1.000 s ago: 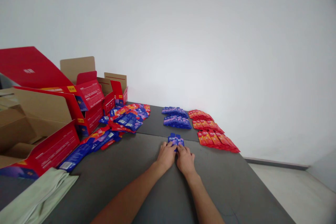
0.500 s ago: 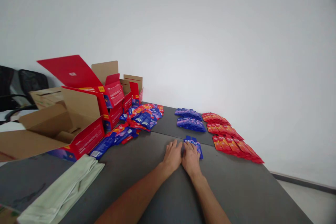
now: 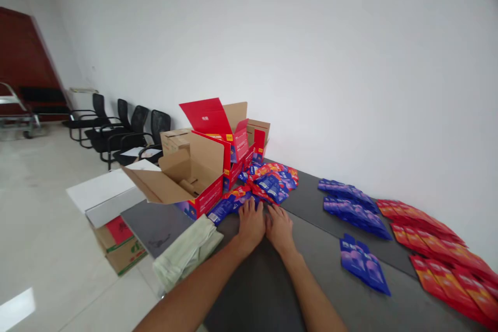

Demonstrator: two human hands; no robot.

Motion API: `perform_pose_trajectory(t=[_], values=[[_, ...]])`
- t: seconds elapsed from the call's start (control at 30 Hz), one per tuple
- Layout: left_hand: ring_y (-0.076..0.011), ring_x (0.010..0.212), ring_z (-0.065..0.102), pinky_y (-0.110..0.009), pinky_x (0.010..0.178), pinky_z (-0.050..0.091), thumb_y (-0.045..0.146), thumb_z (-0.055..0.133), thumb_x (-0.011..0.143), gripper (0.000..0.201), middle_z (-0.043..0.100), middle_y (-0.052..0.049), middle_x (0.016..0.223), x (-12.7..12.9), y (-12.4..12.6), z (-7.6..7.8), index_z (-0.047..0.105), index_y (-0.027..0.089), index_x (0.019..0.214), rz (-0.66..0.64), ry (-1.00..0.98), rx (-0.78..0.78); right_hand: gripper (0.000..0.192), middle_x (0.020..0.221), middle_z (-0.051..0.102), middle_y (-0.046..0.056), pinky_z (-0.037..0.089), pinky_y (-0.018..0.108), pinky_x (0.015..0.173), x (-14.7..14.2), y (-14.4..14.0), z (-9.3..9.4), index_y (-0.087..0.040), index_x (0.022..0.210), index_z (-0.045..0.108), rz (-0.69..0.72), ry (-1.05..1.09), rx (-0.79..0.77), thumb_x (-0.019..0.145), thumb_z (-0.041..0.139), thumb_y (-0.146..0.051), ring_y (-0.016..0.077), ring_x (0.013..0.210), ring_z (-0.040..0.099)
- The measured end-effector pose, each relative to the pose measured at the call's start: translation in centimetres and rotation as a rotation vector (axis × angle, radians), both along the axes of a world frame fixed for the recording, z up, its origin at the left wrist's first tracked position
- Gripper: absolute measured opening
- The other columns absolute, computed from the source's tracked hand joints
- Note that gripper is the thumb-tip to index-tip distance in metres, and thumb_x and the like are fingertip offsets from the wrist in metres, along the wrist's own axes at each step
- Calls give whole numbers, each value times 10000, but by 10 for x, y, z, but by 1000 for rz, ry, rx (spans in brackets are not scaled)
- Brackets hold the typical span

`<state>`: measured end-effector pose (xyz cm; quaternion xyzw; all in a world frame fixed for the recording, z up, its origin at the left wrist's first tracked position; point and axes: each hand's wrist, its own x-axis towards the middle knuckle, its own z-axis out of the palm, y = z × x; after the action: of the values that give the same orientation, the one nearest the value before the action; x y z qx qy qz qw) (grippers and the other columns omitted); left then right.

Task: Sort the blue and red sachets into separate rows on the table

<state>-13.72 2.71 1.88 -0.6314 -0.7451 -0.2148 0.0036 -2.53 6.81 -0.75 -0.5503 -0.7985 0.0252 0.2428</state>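
My left hand (image 3: pixel 251 224) reaches to the near edge of a mixed pile of red and blue packets (image 3: pixel 272 182), its fingers stretched forward and a little apart. It is close to a blue packet at the front of the pile, but I cannot tell whether it touches it. Beside it, my right hand (image 3: pixel 280 229) rests low over the dark table, fingers slightly bent, nothing visible in them. To the right lies a small overlapping set of blue packets (image 3: pixel 361 263), apart from both hands.
Behind that set are rows of blue packets (image 3: pixel 354 212); fanned rows of red packets (image 3: pixel 436 241) lie at far right. Open red cardboard boxes (image 3: pixel 208 194) stand left of the pile. A folded pale green cloth (image 3: pixel 189 251) lies at the table's left edge. Black chairs (image 3: pixel 136 129) line the wall.
My view has turned left. Both hands have moved from the small blue set to the mixed pile, and that set now lies uncovered on the table.
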Motion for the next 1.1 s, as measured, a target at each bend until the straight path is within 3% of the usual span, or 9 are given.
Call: perform_pose_trajectory(t=[0.17, 0.33, 0.47, 0.57, 0.77, 0.93, 1.1], values=[[-405, 1431, 142, -668, 1081, 146, 489, 489, 865, 644, 237, -136, 1570, -34, 6, 1, 353, 284, 1460, 254, -47, -30, 477, 1532, 323, 94, 219, 406, 1120, -35, 21, 3, -221, 1367, 518, 12, -5, 68, 912, 458, -351, 276, 1405, 258], [-478, 1424, 78, -766, 1001, 122, 600, 511, 810, 774, 140, -173, 1590, -50, 28, -4, 283, 303, 1487, 349, -152, -104, 549, 1566, 223, 115, 213, 481, 1106, -51, 53, 20, -254, 1463, 375, -44, 25, 9, 938, 414, -409, 321, 1419, 219], [-503, 1415, 69, -761, 984, 174, 594, 609, 739, 905, 64, -168, 1603, -50, 50, -7, 201, 335, 1504, 318, -197, -161, 595, 1580, 171, 107, 246, 554, 1063, -62, 84, 36, -320, 1508, 245, -80, 64, -83, 950, 347, -500, 361, 1405, 223], [-514, 1408, 68, -764, 974, 186, 594, 658, 694, 976, 50, -161, 1604, -45, 65, -7, 171, 358, 1506, 274, -213, -166, 662, 1591, 128, 92, 202, 633, 1047, -70, 108, 42, -357, 1518, 169, -110, 72, -123, 924, 338, -596, 409, 1405, 177], [-515, 1405, 54, -787, 967, 145, 547, 764, 588, 1122, 62, -152, 1605, -40, 90, -13, 149, 368, 1508, 180, -185, -184, 716, 1595, 114, 76, 104, 730, 1002, -64, 146, 23, -399, 1492, 241, -152, 59, -273, 857, 368, -707, 481, 1388, 133], [-512, 1406, 51, -768, 981, 173, 547, 776, 569, 1094, 90, -118, 1608, -41, 99, -18, 221, 366, 1494, 138, -158, -220, 687, 1578, 169, 93, 113, 720, 1005, -47, 153, 4, -388, 1451, 355, -133, 49, -323, 851, 362, -723, 473, 1386, 151], [-473, 1412, 103, -732, 1011, 194, 506, 742, 634, 979, 154, -112, 1597, -37, 93, -18, 278, 329, 1478, 125, -123, -185, 650, 1561, 221, 101, 131, 683, 1026, -40, 140, 0, -374, 1443, 375, -108, 17, -299, 876, 350, -691, 432, 1381, 210]])
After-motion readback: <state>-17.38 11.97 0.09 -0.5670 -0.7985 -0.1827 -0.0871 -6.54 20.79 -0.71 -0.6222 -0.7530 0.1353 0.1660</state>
